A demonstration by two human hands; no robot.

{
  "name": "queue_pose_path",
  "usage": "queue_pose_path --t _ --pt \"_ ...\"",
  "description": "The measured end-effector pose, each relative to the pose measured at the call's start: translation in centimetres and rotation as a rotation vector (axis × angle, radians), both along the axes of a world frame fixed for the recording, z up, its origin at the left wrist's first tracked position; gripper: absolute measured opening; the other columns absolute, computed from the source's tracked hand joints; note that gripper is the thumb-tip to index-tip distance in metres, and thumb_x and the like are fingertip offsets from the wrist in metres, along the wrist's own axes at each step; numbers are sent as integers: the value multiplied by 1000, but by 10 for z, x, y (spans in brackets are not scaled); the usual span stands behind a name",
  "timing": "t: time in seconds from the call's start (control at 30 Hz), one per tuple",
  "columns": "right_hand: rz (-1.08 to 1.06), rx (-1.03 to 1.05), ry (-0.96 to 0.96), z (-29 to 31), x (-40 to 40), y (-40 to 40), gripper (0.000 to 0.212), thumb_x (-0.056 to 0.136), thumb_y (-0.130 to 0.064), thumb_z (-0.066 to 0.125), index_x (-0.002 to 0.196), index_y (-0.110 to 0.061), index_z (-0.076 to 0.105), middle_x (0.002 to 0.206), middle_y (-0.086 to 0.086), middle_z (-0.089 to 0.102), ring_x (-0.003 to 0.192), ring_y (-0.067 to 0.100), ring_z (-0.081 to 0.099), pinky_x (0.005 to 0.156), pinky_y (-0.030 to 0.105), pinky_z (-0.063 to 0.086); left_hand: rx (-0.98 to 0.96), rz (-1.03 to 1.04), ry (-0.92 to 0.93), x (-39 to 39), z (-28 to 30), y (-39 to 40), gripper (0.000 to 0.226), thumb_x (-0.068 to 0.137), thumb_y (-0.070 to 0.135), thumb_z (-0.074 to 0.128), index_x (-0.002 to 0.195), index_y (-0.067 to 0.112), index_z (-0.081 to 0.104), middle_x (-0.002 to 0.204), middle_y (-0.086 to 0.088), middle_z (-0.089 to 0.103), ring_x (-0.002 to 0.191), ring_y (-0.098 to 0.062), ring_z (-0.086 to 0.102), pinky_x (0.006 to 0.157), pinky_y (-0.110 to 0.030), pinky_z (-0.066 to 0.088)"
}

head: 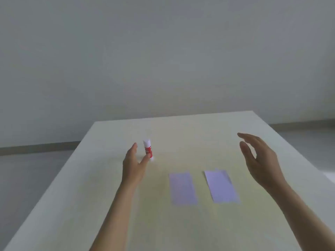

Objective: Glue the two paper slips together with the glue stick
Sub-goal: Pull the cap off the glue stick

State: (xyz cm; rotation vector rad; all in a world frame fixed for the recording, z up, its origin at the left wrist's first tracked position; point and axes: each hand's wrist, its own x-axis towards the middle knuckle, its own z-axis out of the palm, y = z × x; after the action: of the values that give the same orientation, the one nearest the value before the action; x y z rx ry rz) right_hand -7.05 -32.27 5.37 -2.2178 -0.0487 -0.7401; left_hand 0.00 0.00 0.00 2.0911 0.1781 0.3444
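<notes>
Left hand [134, 166] spread wide beside the upright glue stick [148, 150], not gripping yet. Right hand [261, 160] loose, empty. Stick looks light, rigid, tippy; pinch mid-barrel.

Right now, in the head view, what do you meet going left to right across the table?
Left hand → glue stick, standing upright by that hand's fingertips → left paper slip → right paper slip → right hand, open above the table.
</notes>
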Motion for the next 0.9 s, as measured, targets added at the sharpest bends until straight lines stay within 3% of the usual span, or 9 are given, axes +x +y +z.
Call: queue_pose_path --t 0.03,0.1,0.17,0.3,0.47,0.6,0.67,0.77,0.9 --pt "-13 -1 3 -1 -4 -4 29 95 -19 47 121 -17 58 125 3 60 95 15 56 83 28 38 -31 5 14 3 -5 -7 57 88 26 61 139 11 39 148 -5 40 137 -17 35 108 -33 33" --pt "-17 -14 7 -3 -11 -11 28 94 -18 48 120 -17 59 120 2 61 87 23 59 81 30 42 -49 -4 22 8 -14 -17 32 86 24 62 112 8 52 128 -7 56 128 -20 44 92 -31 38" --pt "-8 -9 29 -7 -18 -13 28 94 -17 48 118 -17 61 114 -1 61 88 21 59 81 29 41 -71 3 7 7 -24 -28 21 84 22 62 88 7 49 104 -6 63 114 -21 52 80 -29 37" --pt "7 -6 42 -16 -25 -8 27 93 -16 48 116 -17 63 109 -5 59 90 18 58 80 28 41 -125 67 -25 9 -38 -37 8 82 15 63 89 11 60 90 -2 69 93 -17 59 74 -22 38" --pt "33 3 61 -25 -22 -4 26 93 -18 48 114 -17 63 108 -6 59 90 17 59 79 28 43 -110 135 -28 15 -45 -43 11 85 16 61 81 7 63 72 -5 64 66 -20 52 53 -12 34" --pt "38 -16 66 -27 -18 -1 24 91 -15 53 112 -18 65 108 -3 61 89 17 61 77 31 49 -114 181 -78 14 -44 -46 45 94 37 49 62 7 54 59 -7 62 53 -16 48 48 -14 31" --pt "60 -32 57 -22 -12 2 24 89 -14 56 111 -18 65 108 -2 62 88 18 63 78 33 52 -76 148 -101 14 -37 -47 37 93 34 53 64 11 56 61 -4 63 59 -19 51 52 -19 34" --pt "95 -57 30 -11 3 14 24 87 -16 61 109 -19 66 106 -4 61 84 18 64 76 29 50 5 85 -170 12 -21 -50 8 85 21 64 83 14 68 74 2 69 70 -19 60 57 -17 36" --pt "159 -53 21 0 24 40 24 85 -17 64 109 -19 67 103 -6 61 79 15 64 73 29 52 145 -22 -320 1 9 -64 20 80 19 71 100 19 71 88 5 69 79 -14 61 64 -26 46"
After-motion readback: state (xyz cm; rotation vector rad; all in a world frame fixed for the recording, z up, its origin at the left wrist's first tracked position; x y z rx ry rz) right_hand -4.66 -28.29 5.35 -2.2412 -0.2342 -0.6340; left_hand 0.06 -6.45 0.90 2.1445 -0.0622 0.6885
